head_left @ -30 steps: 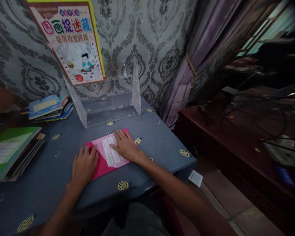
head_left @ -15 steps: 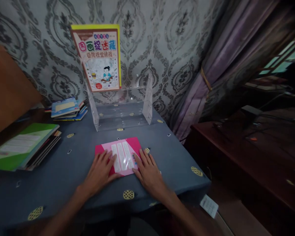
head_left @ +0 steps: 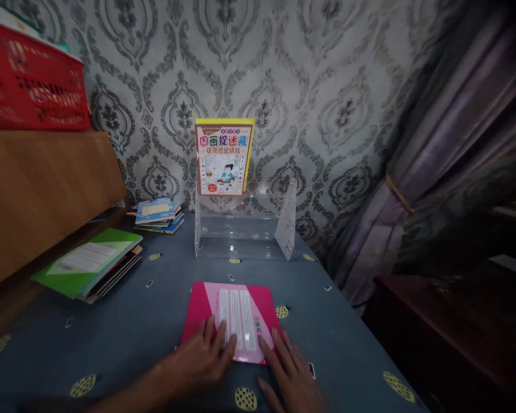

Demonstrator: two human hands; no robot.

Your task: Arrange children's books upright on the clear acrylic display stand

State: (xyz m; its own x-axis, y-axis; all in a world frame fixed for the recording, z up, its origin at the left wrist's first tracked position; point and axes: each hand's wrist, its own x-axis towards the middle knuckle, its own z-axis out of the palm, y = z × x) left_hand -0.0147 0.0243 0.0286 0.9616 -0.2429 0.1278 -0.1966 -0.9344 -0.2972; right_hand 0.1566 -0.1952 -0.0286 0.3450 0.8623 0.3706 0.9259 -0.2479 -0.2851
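A pink book (head_left: 234,310) lies flat on the dark blue tablecloth (head_left: 167,321), its printed text running sideways. My left hand (head_left: 204,355) rests on its near left part with the fingers stretched out. Across the near right corner lie the spread fingers of my right hand (head_left: 290,370). Neither hand grips the book. Behind it stands a clear acrylic book rack (head_left: 245,235). On the rack's top tier, at the left, a picture book (head_left: 221,163) stands upright with a yellow-edged book behind it.
Left on the table are a stack of books with a green cover (head_left: 90,258) and a smaller stack with a blue cover (head_left: 155,212). A wooden cabinet (head_left: 47,189) carries a red plastic basket (head_left: 34,86). A purple curtain (head_left: 370,246) hangs at the right beside dark red furniture (head_left: 447,338).
The view has shifted up and left, so the red basket shows and everything on the table sits lower. My hands have slid toward the book's near edge.
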